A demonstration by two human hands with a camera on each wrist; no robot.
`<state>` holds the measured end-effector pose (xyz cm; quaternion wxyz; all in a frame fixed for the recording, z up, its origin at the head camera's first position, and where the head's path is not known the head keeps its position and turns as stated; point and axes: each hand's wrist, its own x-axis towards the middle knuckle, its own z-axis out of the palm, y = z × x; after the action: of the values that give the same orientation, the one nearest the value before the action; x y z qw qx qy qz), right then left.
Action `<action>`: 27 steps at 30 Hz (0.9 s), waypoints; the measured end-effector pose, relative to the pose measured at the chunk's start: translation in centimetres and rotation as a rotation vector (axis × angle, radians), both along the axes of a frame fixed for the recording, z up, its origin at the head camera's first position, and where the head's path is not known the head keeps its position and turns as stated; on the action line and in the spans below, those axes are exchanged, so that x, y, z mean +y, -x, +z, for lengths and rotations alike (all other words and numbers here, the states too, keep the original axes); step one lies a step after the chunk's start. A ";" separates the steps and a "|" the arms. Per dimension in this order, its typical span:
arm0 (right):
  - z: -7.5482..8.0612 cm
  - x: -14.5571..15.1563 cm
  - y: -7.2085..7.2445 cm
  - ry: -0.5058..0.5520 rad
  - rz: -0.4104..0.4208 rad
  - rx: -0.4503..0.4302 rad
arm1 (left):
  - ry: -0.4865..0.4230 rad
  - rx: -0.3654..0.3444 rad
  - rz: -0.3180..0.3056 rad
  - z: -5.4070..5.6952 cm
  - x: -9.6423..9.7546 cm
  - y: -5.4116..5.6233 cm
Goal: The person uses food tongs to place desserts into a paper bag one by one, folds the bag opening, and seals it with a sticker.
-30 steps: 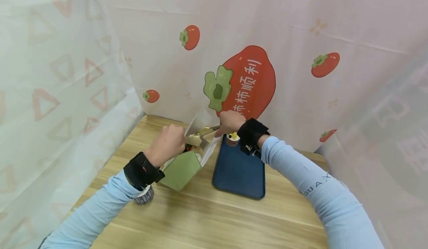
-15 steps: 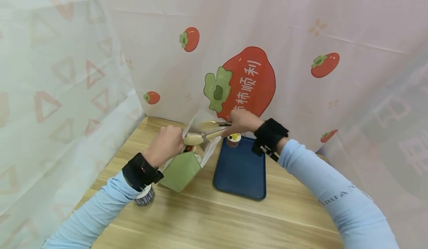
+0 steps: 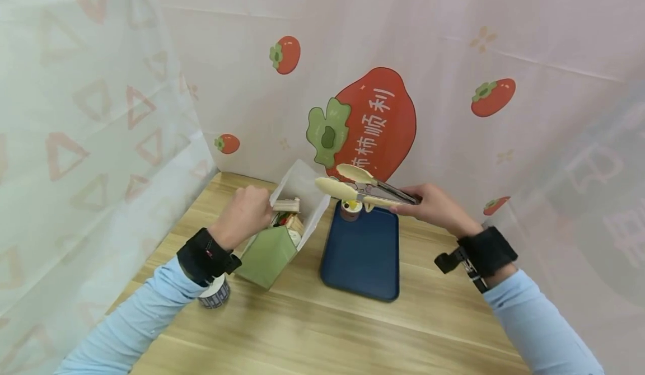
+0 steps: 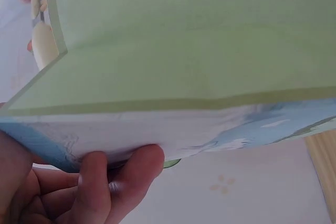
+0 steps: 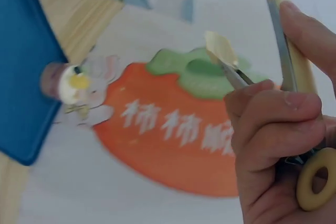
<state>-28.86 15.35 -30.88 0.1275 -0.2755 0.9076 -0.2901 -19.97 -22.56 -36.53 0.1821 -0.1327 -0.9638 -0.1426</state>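
Observation:
My left hand point(image 3: 247, 210) grips the rim of a paper bag point(image 3: 267, 254) that leans on the table, its green inside filling the left wrist view. A flat sandwich-like piece point(image 3: 286, 205) and other food-like pieces show in the bag's mouth. My right hand point(image 3: 428, 204) holds food tongs point(image 3: 373, 187) with cream-coloured tips above the tray's far end. The tong tips stand spread with nothing between them. Below them, a small dessert cup point(image 3: 351, 210) with a white and yellow top stands in the far left corner of a dark blue tray point(image 3: 360, 257).
A short round container point(image 3: 215, 293) with a white top and blue patterned side stands by my left wrist. Wooden table point(image 3: 322, 336) surface stretches in front of the tray. A printed curtain point(image 3: 443, 156) hangs right behind the table, with more sheeting on both sides.
My right hand has drawn the tongs out of the bag's mouth and moved right, over the tray's far end. The left hand stays at the bag's rim.

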 end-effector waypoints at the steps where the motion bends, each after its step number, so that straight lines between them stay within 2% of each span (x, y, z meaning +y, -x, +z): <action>1: -0.7 0.6 0.0 0.012 -0.019 0.011 | -0.002 -0.002 0.001 0.1 -0.1 0.0; 5: -4.0 2.3 0.7 0.031 -0.089 0.080 | -0.010 -0.003 0.002 0.3 -0.3 -0.2; 11: -9.9 3.6 2.1 0.024 -0.183 0.141 | -0.031 -0.004 -0.009 0.2 -0.4 -0.1; 14: -13.0 3.8 2.7 -0.017 -0.237 0.130 | -0.034 -0.009 -0.008 0.0 -0.3 -0.1; 18: -16.5 3.4 3.5 -0.133 -0.294 0.130 | -0.028 -0.017 -0.007 -0.3 -0.3 -0.2; 21: -18.2 2.6 4.1 -0.186 -0.306 0.164 | -0.031 -0.014 -0.001 -0.2 -0.2 -0.3; 27: -19.7 0.4 5.4 -0.218 -0.328 0.190 | -0.030 -0.021 0.007 0.0 -0.2 -0.1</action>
<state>-34.26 15.76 -50.62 0.0214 -0.1351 0.9741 -0.1799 -19.87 -22.74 -36.57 0.1743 -0.1250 -0.9639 -0.1579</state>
